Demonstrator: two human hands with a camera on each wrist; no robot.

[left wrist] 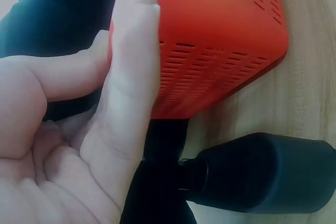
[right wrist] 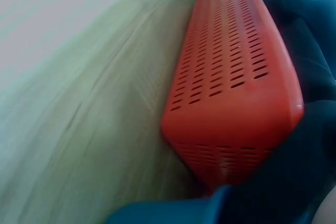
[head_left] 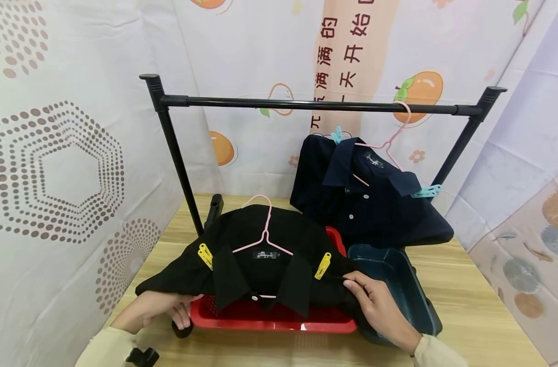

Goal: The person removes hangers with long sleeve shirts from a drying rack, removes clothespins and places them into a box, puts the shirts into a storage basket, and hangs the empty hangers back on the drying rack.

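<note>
A black collared shirt (head_left: 279, 224) on a pink hanger (head_left: 266, 229) lies over a red perforated basket (head_left: 279, 325). Yellow clothespins (head_left: 322, 266) clip it at both shoulders. With the thumb at the rim and fingers along the outside, my left hand (head_left: 169, 308) holds the basket's left end beneath the shirt's sleeve. The left wrist view has these fingers (left wrist: 131, 61) against the red corner. At the other side, my right hand (head_left: 375, 306) pinches the shirt's sleeve between thumb and fingers. In the right wrist view the hand is mostly hidden; dark cloth hangs beside the basket (right wrist: 236, 98).
A black rack's bar (head_left: 279, 104) spans the back. On it hangs a navy shirt (head_left: 366, 199) by a pink hanger, with light-blue clothespins (head_left: 427, 191). A dark teal basket (head_left: 398, 275) stands right of the red one. The rack's feet rest on the wooden table (head_left: 481, 316).
</note>
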